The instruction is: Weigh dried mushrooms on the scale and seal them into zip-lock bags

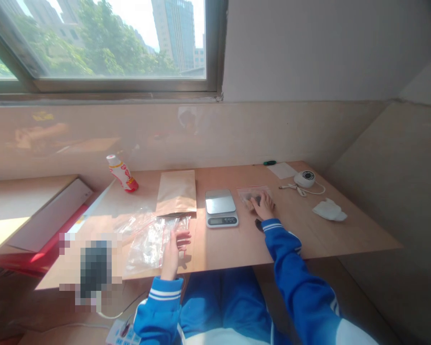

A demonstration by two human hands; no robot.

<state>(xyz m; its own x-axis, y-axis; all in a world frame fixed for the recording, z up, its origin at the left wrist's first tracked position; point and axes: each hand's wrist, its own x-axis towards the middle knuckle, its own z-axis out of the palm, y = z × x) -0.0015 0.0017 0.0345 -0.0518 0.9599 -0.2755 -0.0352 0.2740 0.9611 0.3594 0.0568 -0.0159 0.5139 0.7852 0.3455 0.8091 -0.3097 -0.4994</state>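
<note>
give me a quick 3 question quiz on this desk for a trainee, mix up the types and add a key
1. What are the fingers of the right hand on?
2. True or false: the digital scale stands between the left hand and the right hand.
3. Seen in this view, where does the brown paper bag lie?
a) on the scale's plate
b) to the left of the scale
c) to the right of the scale

Key:
1. A small clear plastic bag with dark contents
2. True
3. b

Blue sleeves (290, 268) bear white-striped cuffs (166, 288); the trousers (224, 294), shadowed, look blue.
</note>
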